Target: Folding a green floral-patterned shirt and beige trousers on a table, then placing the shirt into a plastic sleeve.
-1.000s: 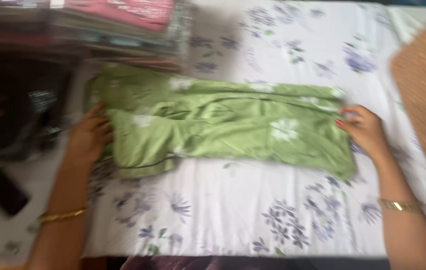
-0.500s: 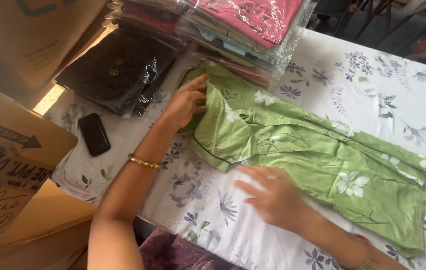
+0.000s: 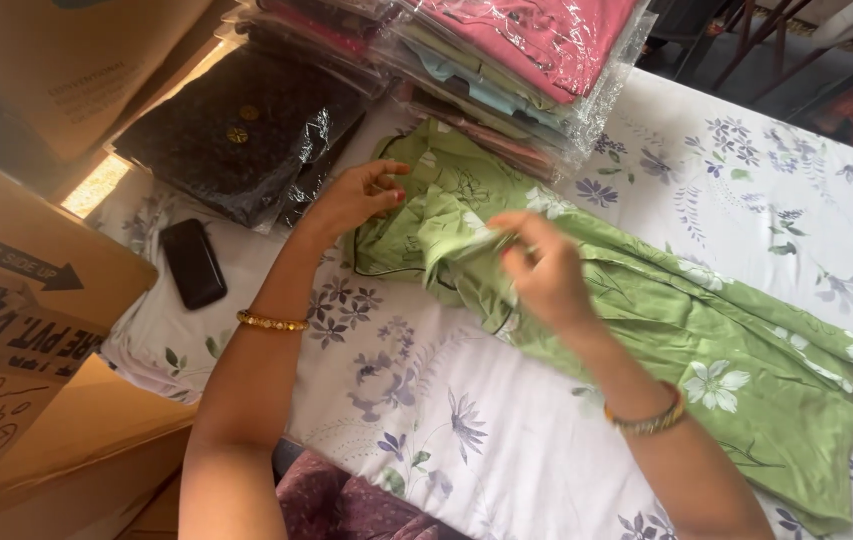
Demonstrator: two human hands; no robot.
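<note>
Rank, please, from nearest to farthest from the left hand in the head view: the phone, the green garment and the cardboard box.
1. Green garment: touching the left hand, on its right.
2. Phone: on the sheet, lower left of it.
3. Cardboard box: far left edge.

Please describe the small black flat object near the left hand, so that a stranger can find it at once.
Start at the white flowered sheet covering the table. Near its left edge, beside the left hand, lies a black phone. Unlike the plastic-wrapped black garment above it, it is small, rigid and unwrapped.
</note>
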